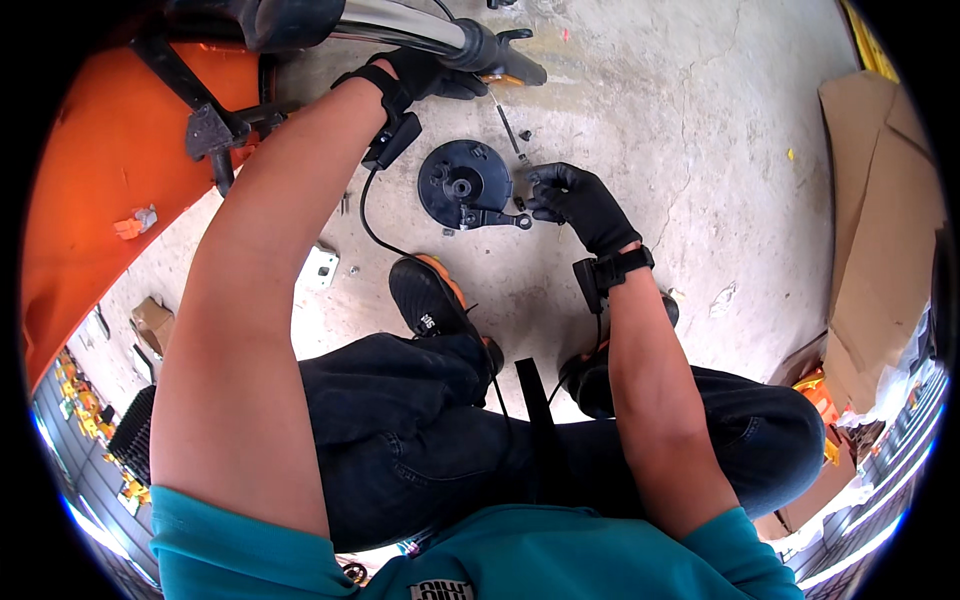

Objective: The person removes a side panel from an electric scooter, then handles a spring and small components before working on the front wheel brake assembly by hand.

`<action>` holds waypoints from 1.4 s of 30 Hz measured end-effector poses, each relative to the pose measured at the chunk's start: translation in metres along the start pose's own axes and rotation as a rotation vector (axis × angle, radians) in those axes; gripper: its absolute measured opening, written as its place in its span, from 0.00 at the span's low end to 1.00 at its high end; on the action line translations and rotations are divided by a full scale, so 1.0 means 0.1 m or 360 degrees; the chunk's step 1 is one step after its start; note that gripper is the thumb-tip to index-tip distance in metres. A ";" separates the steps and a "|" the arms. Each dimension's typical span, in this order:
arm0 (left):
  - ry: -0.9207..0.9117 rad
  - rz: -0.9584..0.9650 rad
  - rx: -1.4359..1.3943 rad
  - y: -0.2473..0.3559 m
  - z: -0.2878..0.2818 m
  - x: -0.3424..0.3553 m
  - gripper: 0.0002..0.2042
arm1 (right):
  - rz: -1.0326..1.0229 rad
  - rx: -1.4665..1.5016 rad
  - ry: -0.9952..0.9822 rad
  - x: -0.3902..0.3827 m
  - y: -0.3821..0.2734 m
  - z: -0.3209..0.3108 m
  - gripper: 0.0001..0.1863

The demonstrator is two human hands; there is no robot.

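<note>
My left hand (435,78), in a black glove, is closed at the lower end of a motorcycle fork leg (400,27); some of its fingers are hidden behind the tube. A thin brake cable (507,126) runs down from there toward my right hand (582,205). That hand, also gloved in black, has thumb and fingers pinched together beside the cable's end, and what lies between them is too small to make out. Just left of it, a round black brake plate (465,170) lies flat on the concrete, its lever arm (497,218) pointing at my right hand.
Large orange bodywork (130,180) with a black bracket (210,130) stands on the left. Small loose hardware (526,135) and a white metal piece (320,266) lie on the floor. Folded cardboard (885,230) leans at the right. My shoes (430,300) are close below the plate.
</note>
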State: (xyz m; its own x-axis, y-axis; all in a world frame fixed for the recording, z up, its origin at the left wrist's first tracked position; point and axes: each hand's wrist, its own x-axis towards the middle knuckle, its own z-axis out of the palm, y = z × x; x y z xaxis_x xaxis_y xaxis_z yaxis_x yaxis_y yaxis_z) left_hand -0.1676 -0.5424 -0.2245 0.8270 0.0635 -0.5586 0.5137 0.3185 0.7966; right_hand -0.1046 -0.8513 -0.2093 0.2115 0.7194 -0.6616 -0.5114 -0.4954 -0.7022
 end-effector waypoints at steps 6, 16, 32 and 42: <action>0.0114 0.0058 0.0634 0.22 0.23 -0.13 0.20 | -0.0081 -0.0156 -0.0025 -0.02 -0.04 0.03 0.11; 0.0042 0.0053 0.0387 0.01 0.06 0.02 0.19 | -0.0017 0.0038 0.0035 0.01 0.04 0.04 0.13; 0.0038 0.0074 0.0632 0.12 0.13 -0.10 0.22 | 0.0025 0.0093 -0.0028 0.02 0.05 -0.01 0.13; 0.0031 0.0062 0.0508 0.09 0.13 -0.08 0.21 | -0.0026 0.0191 0.0007 0.03 0.02 0.03 0.14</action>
State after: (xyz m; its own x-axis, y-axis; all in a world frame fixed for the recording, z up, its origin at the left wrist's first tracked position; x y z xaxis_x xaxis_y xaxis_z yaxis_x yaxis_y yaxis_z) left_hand -0.1660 -0.5526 -0.2097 0.8443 0.0889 -0.5284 0.5303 0.0030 0.8478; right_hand -0.1077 -0.8486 -0.2123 0.2241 0.7248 -0.6515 -0.6037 -0.4216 -0.6767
